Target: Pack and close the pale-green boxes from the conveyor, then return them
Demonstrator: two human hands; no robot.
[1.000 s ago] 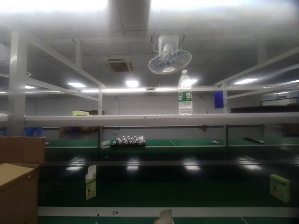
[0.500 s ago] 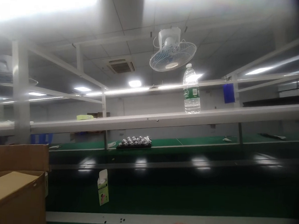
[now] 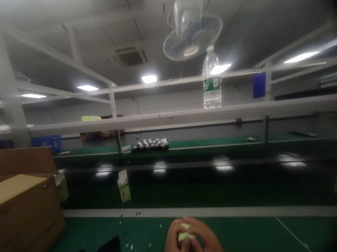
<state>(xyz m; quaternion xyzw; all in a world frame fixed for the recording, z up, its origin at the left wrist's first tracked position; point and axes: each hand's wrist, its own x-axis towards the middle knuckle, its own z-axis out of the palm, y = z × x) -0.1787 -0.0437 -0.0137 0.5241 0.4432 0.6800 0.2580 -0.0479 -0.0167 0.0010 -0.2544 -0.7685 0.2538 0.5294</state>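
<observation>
My left hand (image 3: 173,242) and my right hand (image 3: 207,238) meet at the bottom centre, above the green table. Between them is a small light-green piece (image 3: 185,236), perhaps a carton, with the fingers of both hands wrapped round it. Most of the piece is hidden by the fingers. Farther off, a green and white carton (image 3: 124,191) with a raised flap stands on the dark belt beyond the table's pale edge strip.
An open cardboard box (image 3: 20,212) fills the lower left, with another small carton (image 3: 63,188) beside it. Dark objects (image 3: 109,248) and white scraps lie on the green table (image 3: 249,241). A water bottle (image 3: 212,81) stands on the shelf (image 3: 146,121). Black-and-white balls (image 3: 151,144) lie beyond.
The view has tipped downward, bringing more of the green table into sight. Both hands and the light-green piece now show, where only some fingertips showed before. A second carton and another object at right have appeared.
</observation>
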